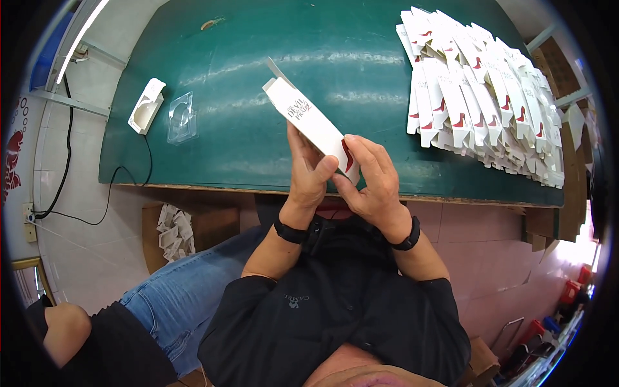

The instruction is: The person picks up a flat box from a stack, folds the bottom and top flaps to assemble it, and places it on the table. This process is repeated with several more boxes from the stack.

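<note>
So the biggest thing here is the green table [258,135], which takes up most of the top half of the view. On its right side sits a big fanned-out stack of flat white cartons [480,97], each with a little red shoe mark on it. Over at the left end there's a white moulded insert [146,105] and right beside it a clear plastic tray [182,117], with a black cable [97,206] running off the table edge down to a wall socket. Under the table there's a brown cardboard box [193,229] with white pieces in it.

Both hands are up over the near table edge, gripping one long white box [306,122] held tilted, top flap open. The left hand [308,175] wraps the lower part, thumb on the front. The right hand [369,180] pinches the bottom end.
</note>
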### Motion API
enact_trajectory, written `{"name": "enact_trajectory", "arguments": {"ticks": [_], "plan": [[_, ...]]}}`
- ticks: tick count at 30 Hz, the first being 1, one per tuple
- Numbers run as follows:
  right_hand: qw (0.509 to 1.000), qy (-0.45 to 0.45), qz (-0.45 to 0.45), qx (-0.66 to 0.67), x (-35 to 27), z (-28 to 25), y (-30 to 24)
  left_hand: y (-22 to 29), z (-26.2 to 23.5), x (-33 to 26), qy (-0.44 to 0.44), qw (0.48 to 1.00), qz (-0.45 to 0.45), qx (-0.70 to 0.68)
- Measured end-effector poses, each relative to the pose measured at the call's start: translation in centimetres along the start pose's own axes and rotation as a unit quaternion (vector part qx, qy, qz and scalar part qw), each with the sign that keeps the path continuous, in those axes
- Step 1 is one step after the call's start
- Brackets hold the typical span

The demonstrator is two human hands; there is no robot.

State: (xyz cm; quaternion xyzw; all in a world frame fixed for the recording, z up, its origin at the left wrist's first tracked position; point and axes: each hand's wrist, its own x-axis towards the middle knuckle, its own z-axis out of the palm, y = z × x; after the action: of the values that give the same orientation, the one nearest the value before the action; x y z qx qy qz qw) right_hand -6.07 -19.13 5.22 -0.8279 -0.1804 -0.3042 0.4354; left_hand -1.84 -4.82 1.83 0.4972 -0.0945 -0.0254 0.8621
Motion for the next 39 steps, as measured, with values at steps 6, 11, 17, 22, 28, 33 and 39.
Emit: {"name": "enact_trajectory", "arguments": {"ticks": [6,11,17,22,28,33,39], "plan": [[0.999,-0.018,0.009,0.034,0.0,0.0,0.6,-0.4,-0.6,0.7,0.014,0.999,-0.004,-0.031],[0.997,-0.022,0.026,0.067,-0.4,0.5,1.1,0.0,-0.7,0.4,0.028,0.987,-0.086,-0.130],[0.997,-0.026,0.039,0.060,-0.5,1.1,1.8,0.9,0.4,0.7,0.070,0.963,-0.143,-0.218],[0.998,-0.023,0.027,0.055,-0.5,1.3,1.8,1.7,0.4,1.1,0.023,0.947,-0.148,-0.283],[0.999,-0.011,0.024,0.028,-0.2,0.9,1.8,1.4,0.2,0.9,0.044,0.930,-0.157,-0.329],[0.999,0.000,0.024,0.026,-0.3,0.9,2.5,1.1,0.0,0.9,0.030,0.927,-0.168,-0.335],[0.999,0.033,0.001,0.013,0.0,0.7,3.4,0.9,-0.4,0.5,-0.007,0.916,-0.196,-0.349]]}}
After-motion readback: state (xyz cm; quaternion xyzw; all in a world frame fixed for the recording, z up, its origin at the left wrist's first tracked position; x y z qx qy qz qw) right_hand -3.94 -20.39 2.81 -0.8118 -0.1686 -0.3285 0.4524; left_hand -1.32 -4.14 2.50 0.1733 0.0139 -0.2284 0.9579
